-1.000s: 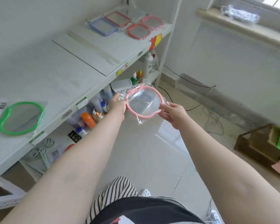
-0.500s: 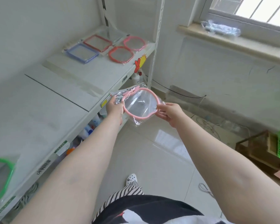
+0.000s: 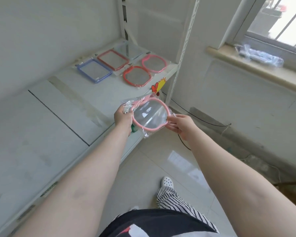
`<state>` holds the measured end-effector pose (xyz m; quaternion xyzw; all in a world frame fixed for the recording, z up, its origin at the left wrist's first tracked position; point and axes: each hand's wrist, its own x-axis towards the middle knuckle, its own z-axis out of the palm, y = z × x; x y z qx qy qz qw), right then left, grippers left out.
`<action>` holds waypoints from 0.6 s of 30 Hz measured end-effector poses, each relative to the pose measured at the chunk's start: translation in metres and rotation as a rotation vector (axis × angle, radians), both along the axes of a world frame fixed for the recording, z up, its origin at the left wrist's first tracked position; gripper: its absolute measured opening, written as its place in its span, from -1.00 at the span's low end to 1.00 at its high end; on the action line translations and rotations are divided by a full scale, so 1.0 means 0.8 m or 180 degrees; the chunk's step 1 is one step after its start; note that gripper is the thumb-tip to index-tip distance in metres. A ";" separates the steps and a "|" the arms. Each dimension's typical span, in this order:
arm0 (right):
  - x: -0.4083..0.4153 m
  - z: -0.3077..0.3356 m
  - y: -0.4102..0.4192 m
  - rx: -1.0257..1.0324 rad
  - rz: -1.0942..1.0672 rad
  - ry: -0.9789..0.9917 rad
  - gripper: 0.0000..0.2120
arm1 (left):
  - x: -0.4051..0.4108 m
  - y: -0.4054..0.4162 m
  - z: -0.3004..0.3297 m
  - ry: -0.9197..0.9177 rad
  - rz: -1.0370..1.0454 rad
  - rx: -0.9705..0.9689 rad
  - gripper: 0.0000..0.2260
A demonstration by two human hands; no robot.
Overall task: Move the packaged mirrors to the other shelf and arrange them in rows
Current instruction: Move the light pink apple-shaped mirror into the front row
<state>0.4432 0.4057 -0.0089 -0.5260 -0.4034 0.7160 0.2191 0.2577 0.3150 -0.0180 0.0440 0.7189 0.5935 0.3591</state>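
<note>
I hold a pink-framed mirror (image 3: 149,115) in a clear plastic bag with both hands, over the front edge of the white shelf (image 3: 72,106). My left hand (image 3: 122,116) grips its left side and my right hand (image 3: 180,124) pinches its right side. At the far end of the shelf lie several packaged mirrors in two rows: a blue rectangular one (image 3: 94,71), a red rectangular one (image 3: 113,59), a clear-framed one (image 3: 130,49), a red rounded one (image 3: 137,76) and a pink rounded one (image 3: 153,63).
A white slotted upright (image 3: 181,53) stands at the shelf's far corner. A window sill (image 3: 256,69) on the right carries a plastic-wrapped bundle (image 3: 260,55). A black cable (image 3: 203,120) runs along the wall base. Tiled floor (image 3: 169,161) lies below my striped trouser leg.
I have carried the pink mirror along the shelf toward its far end; the arranged mirrors are nearer now, and the green mirror has almost slid out of view at the lower left.
</note>
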 end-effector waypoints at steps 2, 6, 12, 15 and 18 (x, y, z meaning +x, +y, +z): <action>-0.013 -0.001 0.030 -0.0015 0.0162 -0.0037 -0.75 | -0.006 0.019 -0.001 0.0074 0.0137 -0.0020 -0.63; -0.038 0.005 0.094 0.0015 0.0499 -0.0103 -0.85 | -0.019 0.059 -0.001 0.0168 0.0412 -0.0064 -0.58; -0.080 0.002 0.148 0.0011 0.0984 -0.0201 -0.77 | -0.023 0.079 -0.006 0.0113 0.0938 -0.0068 -0.69; -0.108 -0.006 0.157 0.0013 0.1195 -0.0205 -0.70 | -0.035 0.075 -0.012 0.0211 0.1153 -0.0175 -0.73; -0.139 -0.008 0.164 0.0085 0.1432 -0.0217 -0.84 | -0.055 0.074 -0.013 0.0315 0.1340 -0.0335 -0.70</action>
